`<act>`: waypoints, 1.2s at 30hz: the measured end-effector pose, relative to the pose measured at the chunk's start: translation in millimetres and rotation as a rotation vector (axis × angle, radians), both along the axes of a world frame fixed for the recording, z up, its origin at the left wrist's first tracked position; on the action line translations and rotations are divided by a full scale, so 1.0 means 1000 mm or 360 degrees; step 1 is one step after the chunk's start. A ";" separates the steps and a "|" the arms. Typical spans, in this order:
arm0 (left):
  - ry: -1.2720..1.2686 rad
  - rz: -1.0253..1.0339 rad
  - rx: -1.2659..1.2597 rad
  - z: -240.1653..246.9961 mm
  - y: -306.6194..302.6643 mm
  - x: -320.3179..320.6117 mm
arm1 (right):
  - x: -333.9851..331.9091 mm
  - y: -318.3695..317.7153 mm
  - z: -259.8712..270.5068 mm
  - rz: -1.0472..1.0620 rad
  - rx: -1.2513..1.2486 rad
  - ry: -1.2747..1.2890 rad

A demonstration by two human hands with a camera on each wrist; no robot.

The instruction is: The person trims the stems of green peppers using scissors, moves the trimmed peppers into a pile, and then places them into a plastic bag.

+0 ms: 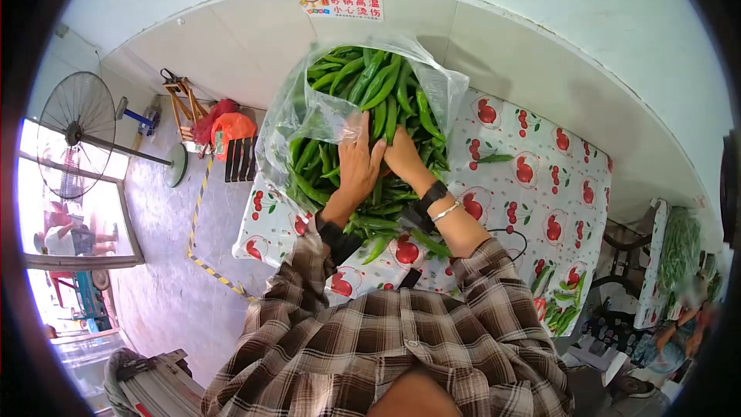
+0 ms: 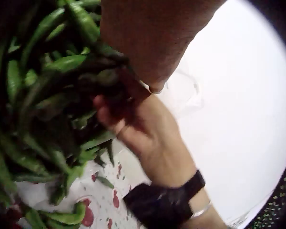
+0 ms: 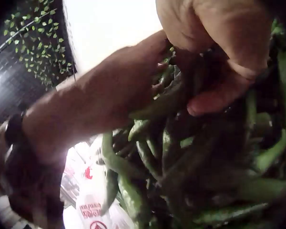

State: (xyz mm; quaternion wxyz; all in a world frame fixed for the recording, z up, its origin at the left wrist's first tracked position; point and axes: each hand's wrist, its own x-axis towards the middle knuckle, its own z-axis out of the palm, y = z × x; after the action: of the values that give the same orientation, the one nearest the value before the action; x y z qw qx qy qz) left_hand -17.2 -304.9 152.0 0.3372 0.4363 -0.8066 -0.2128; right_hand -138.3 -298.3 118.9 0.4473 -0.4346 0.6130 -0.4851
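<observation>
A clear plastic bag (image 1: 278, 120) lies wide open on the table, filled with long green chili peppers (image 1: 370, 81). My left hand (image 1: 359, 166) reaches into the pile, its fingers extended over the peppers and the thumb spread apart. Close beside it, my right hand (image 1: 405, 158) dips among the peppers, its fingertips partly hidden. In the left wrist view, the right hand (image 2: 155, 131) has bent fingers against dark, blurred peppers (image 2: 66, 62); I cannot tell whether it grips one. The right wrist view shows the right hand (image 3: 224, 43) with its thumb low over the peppers (image 3: 133, 191).
A fruit-patterned tablecloth (image 1: 532, 201) covers the table. One loose pepper (image 1: 494, 158) lies right of the bag, and several more peppers (image 1: 567, 309) lie at the near right corner. A wall with a sign (image 1: 340, 4) rises behind. A standing fan (image 1: 75, 135) is at left.
</observation>
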 end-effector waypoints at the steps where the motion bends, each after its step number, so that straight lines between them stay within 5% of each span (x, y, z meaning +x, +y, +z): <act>1: -0.0013 0.0041 -0.0082 -0.003 -0.008 -0.006 | -0.003 -0.005 0.010 0.0011 -0.0033 0.0070; 18: 0.0144 -0.0141 -0.0138 -0.012 0.013 0.008 | -0.036 0.038 0.010 0.0162 0.0083 0.0299; 26: 0.0185 -0.0248 -0.0141 0.012 0.073 0.016 | -0.085 0.112 0.014 -0.0197 -0.0105 -0.0054; 32: -0.0075 -0.1017 0.0308 -0.041 0.119 0.008 | -0.142 0.194 -0.025 -0.0372 0.0291 -0.0095; 36: -0.0281 -0.1060 0.0612 -0.081 0.142 -0.016 | -0.152 0.246 -0.035 -0.0453 0.0562 -0.0084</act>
State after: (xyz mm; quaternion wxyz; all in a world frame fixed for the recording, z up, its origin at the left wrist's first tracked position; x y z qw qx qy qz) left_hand -32.7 -163.2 70.9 0.0912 0.2224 -0.8753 -0.4195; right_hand -290.3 -52.7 83.7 0.4593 -0.2459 0.7315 -0.4398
